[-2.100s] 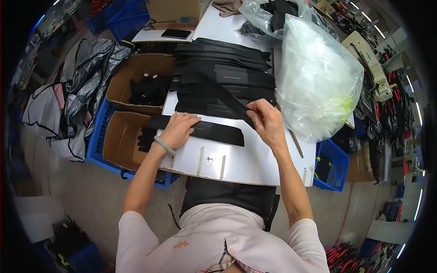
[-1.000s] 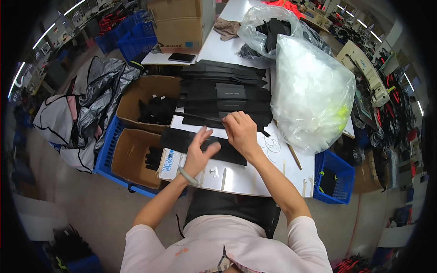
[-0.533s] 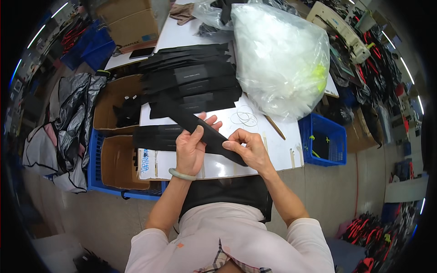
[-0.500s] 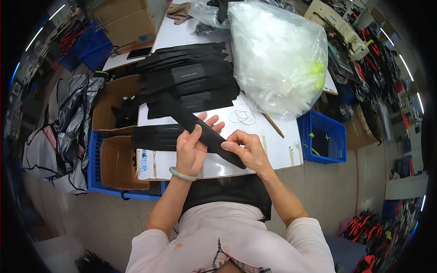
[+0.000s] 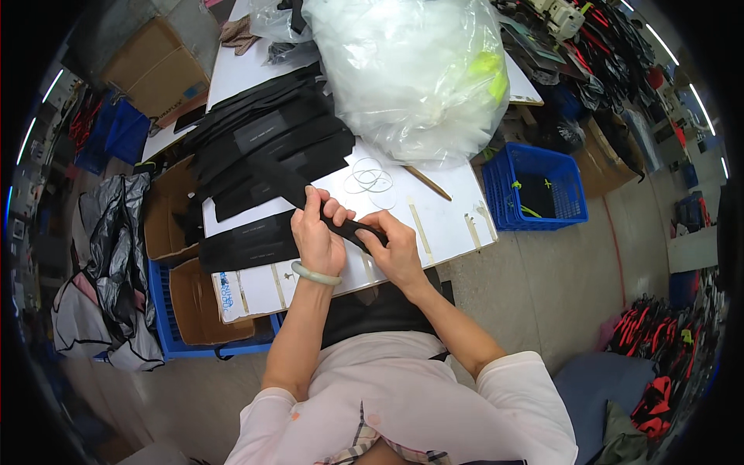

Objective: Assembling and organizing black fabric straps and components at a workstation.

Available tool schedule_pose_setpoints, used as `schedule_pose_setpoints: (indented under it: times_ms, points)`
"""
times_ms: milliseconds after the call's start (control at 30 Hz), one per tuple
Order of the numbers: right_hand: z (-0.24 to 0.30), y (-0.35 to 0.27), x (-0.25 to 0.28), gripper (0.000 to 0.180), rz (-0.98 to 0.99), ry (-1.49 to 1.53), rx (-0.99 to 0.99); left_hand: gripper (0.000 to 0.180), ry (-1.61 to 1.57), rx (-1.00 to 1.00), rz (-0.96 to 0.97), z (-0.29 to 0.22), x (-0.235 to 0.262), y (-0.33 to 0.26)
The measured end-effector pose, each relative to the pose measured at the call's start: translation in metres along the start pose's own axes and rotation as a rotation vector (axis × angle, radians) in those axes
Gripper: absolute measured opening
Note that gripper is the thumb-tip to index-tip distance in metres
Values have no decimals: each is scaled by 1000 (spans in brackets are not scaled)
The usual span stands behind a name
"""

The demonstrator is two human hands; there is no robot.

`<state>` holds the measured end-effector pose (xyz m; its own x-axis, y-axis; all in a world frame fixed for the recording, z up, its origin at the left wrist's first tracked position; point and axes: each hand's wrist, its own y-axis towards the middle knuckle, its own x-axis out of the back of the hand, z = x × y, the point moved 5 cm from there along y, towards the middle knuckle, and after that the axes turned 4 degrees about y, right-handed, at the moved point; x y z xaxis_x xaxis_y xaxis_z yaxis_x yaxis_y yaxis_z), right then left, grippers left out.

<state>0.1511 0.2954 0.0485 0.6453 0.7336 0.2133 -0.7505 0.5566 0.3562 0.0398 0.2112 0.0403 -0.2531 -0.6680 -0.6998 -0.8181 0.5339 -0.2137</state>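
Both my hands hold one long black fabric strip (image 5: 288, 183) above the front of the white table. My left hand (image 5: 318, 240) has its fingers closed round the strip's middle, and a pale bangle circles that wrist. My right hand (image 5: 394, 246) grips the near end, which bunches up between the fingers. The strip's far end slants up to the left over a stack of black fabric pieces (image 5: 256, 139). Left of my left hand, more black pieces (image 5: 248, 242) lie near the table's front edge.
A big clear bag of white material (image 5: 411, 77) fills the table's far side. Thin loops of cord (image 5: 369, 180) and a brown pointed stick (image 5: 428, 184) lie before it. Blue crate (image 5: 535, 186) at right; cardboard boxes (image 5: 203, 302) at left; silvery fabric (image 5: 116, 256) beyond them.
The strip lay flat and stretched between my hands; now its near end is bunched in my right hand. My left fingers have closed round it. The view has turned and shifted.
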Motion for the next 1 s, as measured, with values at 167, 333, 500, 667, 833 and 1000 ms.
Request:
schedule_pose_setpoints:
  times_ms: [167, 333, 500, 667, 833, 1000]
  points:
    - [17, 1, 17, 33, -63, -242, 197, 27, -226, 175, 81, 8, -22, 0]
    - [11, -4, 26, 41, -63, -140, 71, 24, 10, 29, 217, 17, -29, -2]
    - [-6, -10, 19, 23, -108, 16, -92, 35, 132, 120, 25, 31, -26, 4]
    - [-42, 59, 81, 15, -272, -213, -241, 44, 164, 154, -185, 14, 0, 26]
    - [-106, 133, 97, 15, -183, -848, 84, 43, 181, 299, -58, 32, -13, 16]
    - [-116, 143, 80, 18, 25, -1051, 146, 43, 159, 313, -56, 30, -2, 12]
